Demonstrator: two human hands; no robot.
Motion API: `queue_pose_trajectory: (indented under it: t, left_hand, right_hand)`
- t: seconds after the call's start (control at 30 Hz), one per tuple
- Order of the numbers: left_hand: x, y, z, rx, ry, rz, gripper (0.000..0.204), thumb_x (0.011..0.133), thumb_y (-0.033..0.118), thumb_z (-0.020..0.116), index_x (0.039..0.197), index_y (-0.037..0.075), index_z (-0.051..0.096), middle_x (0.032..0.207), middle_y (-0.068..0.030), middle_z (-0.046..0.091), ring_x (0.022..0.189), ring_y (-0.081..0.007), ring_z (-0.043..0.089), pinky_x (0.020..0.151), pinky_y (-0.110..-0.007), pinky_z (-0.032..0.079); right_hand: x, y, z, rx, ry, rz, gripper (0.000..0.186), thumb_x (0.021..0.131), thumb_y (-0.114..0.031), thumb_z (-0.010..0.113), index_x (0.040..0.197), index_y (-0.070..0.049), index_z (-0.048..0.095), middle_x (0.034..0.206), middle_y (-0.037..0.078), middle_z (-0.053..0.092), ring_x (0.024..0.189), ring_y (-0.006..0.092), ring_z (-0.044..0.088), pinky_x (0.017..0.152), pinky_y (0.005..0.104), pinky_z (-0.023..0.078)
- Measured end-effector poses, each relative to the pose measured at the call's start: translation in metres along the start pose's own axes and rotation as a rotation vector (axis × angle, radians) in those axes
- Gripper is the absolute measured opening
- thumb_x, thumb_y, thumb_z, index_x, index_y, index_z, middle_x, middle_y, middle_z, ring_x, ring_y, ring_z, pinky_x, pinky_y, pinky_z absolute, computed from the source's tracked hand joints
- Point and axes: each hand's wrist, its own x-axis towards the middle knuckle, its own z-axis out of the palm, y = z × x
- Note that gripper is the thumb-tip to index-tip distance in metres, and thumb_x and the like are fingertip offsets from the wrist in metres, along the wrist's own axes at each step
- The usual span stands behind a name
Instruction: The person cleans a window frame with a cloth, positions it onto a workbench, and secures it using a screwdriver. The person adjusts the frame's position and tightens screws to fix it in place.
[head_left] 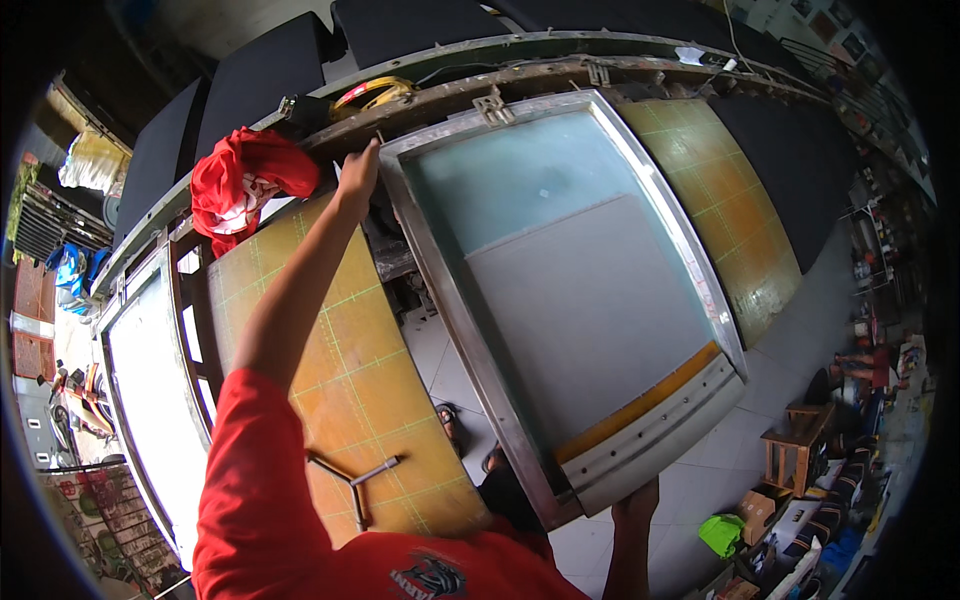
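Screen frame (476, 335) of bare metal is spanning the middle of the view, aslant between two yellow boards, its mesh (520, 170) showing pale blue-green at the far end and a grey rectangle toward the near end. The left yellow board (350, 345) is lying beside it, marked with a green grid, a strip of tiled floor (430, 345) separating the two. The right yellow board (700, 190) is lying past the frame's other side, with a black panel (790, 180) following it. At the left, a bright framed panel (152, 370) is glaring white. A long grey bar (655, 435), studded and edged with an orange strip, is lying across the frame's near end. Crumpled red cloth (225, 185) is lying by the left board's far end. A three-armed metal tool (355, 484) is resting on that board's near part. The left hand (358, 180) is curling at the frame's far left corner; whether it is gripping there, I cannot tell. The right hand (636, 505) is meeting the bar's outer edge, its fingers mostly hidden, leaving its grip unclear.
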Motion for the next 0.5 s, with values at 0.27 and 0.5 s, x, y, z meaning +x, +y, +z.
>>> queue_pose_trajectory:
  t: [0.27,0.5]
  left_hand:
    - [-0.319,0.016,0.021,0.065,-0.182,0.122,0.048,0.093,0.029,0.051,0.127,-0.002,0.036,0.124,-0.0153,0.045,0.116,-0.0223,0.046,0.094,-0.031,0.038]
    - [-0.534,-0.014,0.089,-0.015,-0.11,-0.019,0.048,0.093,0.02,0.05,0.131,-0.001,0.03,0.129,-0.0157,0.04,0.118,-0.0251,0.043,0.097,-0.036,0.036]
  right_hand:
    - [0.059,-0.048,-0.113,-0.025,0.445,0.029,0.015,0.09,-0.028,0.051,0.094,-0.014,0.049,0.09,0.003,0.055,0.071,0.0133,0.045,0.063,0.0286,0.039]
    - [0.142,-0.18,-0.156,-0.373,0.241,-0.313,0.023,0.091,-0.033,0.049,0.096,-0.01,0.051,0.098,0.004,0.058,0.086,0.0153,0.051,0.079,0.032,0.04]
